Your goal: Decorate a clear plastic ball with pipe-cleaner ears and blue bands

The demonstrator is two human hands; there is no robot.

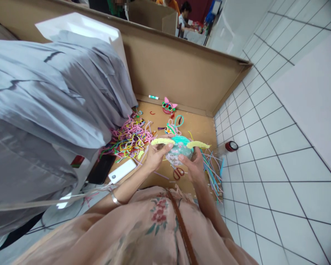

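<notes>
Left hand (155,156): closed on the left side of the teal-topped round craft piece (179,151), thumb by a yellow fuzzy strip (162,141).
Right hand (194,162): closed on its right side, thumb on the patterned lower body.
Craft piece: held between both hands above the table (201,125), a yellow strip sticking out each side.
Step (my read): steadying the piece and minding the strips; can't tell if they're fixed.
Next move calls for: one hand taking the full grip, light pressure.
Table: pipe-cleaner pile (132,134) left, blue-purple strands (213,171) right, red-handled scissors (178,173) near, cat-eared face (169,106) far.
Near left: white power bank (123,171) beside black phone (100,169).
Room: cardboard partition (179,70) far, white tiles (253,158) right, grey cloth (85,73) left; seated person (184,18) beyond partition.
</notes>
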